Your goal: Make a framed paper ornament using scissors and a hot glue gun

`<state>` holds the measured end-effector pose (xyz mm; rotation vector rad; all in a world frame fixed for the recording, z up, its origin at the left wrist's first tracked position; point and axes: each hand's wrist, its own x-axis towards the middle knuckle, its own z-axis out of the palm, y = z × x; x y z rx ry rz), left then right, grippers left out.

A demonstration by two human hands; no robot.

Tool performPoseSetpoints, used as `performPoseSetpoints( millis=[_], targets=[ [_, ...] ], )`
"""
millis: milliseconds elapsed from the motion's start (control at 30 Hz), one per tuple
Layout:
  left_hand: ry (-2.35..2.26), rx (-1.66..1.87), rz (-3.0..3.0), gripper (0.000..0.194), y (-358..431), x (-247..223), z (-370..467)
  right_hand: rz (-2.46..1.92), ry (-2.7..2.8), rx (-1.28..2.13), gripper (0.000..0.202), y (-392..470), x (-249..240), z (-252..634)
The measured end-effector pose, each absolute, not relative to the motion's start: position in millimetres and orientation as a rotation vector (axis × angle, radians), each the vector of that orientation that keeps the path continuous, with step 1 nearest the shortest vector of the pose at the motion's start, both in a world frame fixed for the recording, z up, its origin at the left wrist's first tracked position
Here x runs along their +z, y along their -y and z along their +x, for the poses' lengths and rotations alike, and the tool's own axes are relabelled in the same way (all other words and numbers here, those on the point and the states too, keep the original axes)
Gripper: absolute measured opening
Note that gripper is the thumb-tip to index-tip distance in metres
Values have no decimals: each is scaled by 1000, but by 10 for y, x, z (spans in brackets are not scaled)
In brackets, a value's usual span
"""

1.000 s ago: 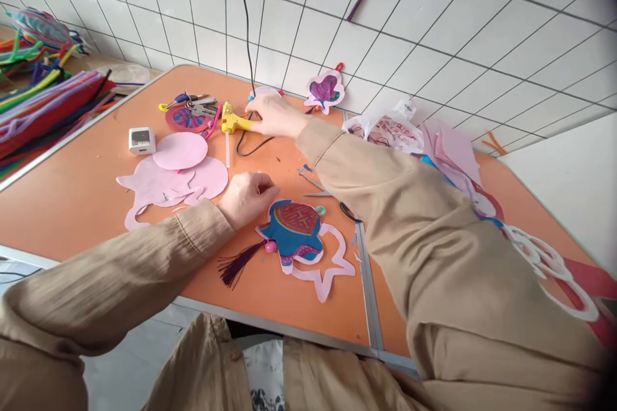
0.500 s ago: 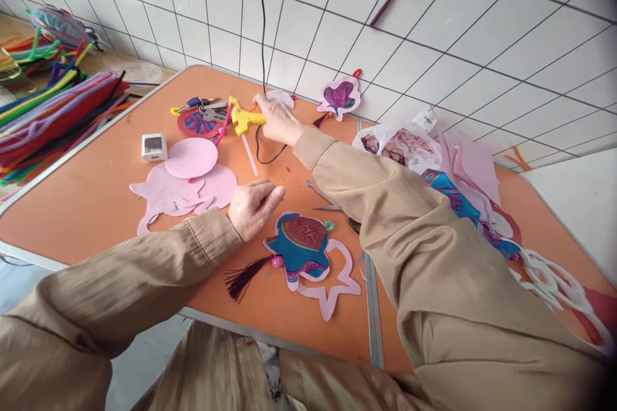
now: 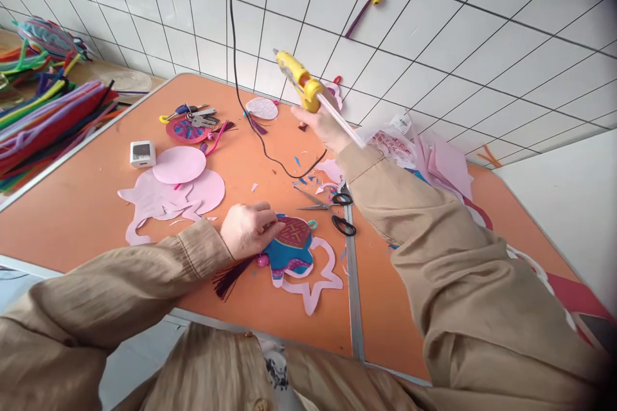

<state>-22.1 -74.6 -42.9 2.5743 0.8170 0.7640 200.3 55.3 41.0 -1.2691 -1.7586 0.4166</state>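
Observation:
My right hand (image 3: 329,127) is closed round the handle of a yellow glue gun (image 3: 299,82), held up over the back of the table with its nozzle toward the upper left. A clear glue stick (image 3: 341,118) juts from the gun's rear. My left hand (image 3: 250,230), fingers curled, touches the left edge of a blue turtle-shaped fabric piece (image 3: 290,247). Whether the fingers grip it is hard to see. The piece has a dark tassel (image 3: 231,277) and a pink bead (image 3: 263,260), and lies over a pink paper outline (image 3: 313,289).
Open scissors (image 3: 322,205) lie behind the turtle piece, among scraps. Pink paper shapes (image 3: 179,165), a white charger (image 3: 143,153) and keys (image 3: 202,117) are on the left. A black cord (image 3: 234,32) hangs before the tiled wall. Plastic bags and pink sheets (image 3: 448,164) lie at right.
My right hand has lifted the yellow glue gun off the table and moved it up and right. My left hand has moved onto the edge of the turtle piece. The view has shifted slightly.

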Motion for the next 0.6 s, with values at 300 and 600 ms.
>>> performPoseSetpoints(
  millis=[300, 600],
  targets=[
    [-1188, 366, 2602, 20, 889, -221, -355, -1094, 1726, 868, 42, 309, 398, 2353],
    [-1154, 491, 2664, 20, 925, -284, -331, -1230, 2209, 832, 24, 815, 354, 2685]
  ],
)
